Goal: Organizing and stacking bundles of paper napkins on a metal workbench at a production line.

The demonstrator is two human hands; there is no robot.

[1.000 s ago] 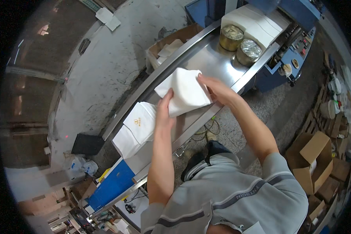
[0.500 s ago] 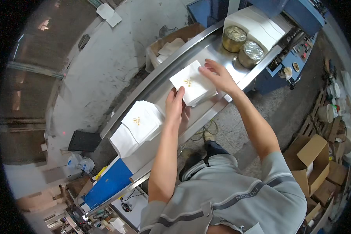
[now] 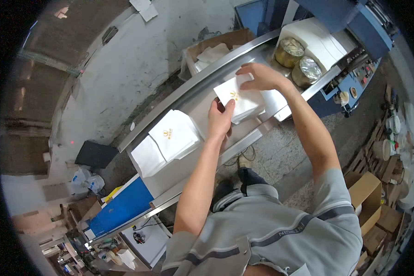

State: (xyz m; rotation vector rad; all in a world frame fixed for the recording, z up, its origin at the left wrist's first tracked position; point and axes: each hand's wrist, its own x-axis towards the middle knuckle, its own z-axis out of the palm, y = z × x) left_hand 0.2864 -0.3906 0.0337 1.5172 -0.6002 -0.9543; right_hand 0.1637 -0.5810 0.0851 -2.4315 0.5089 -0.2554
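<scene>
A neat stack of white paper napkins point(image 3: 244, 103), with a small gold print on the top one, sits on the metal table point(image 3: 202, 99). My left hand point(image 3: 221, 120) grips its near-left edge, thumb on top and fingers partly hidden below. At the far corner, my right hand point(image 3: 264, 78) has its fingers curled over the stack's edge. A second, fanned-out pile of white napkins point(image 3: 172, 138) with the same gold print lies on the table to the left of my left hand.
Two gold cans point(image 3: 290, 52) with clear film on top stand at the table's far right, beside a blue machine point(image 3: 370, 25). Behind the table is a carton point(image 3: 188, 55) holding white paper. A blue surface point(image 3: 122, 211) adjoins the table's left end. An open cardboard box point(image 3: 368, 198) sits at right.
My right hand has curled its fingers further over the stack's far corner. My left hand keeps its hold on the near-left edge. The whole view has shifted slightly.
</scene>
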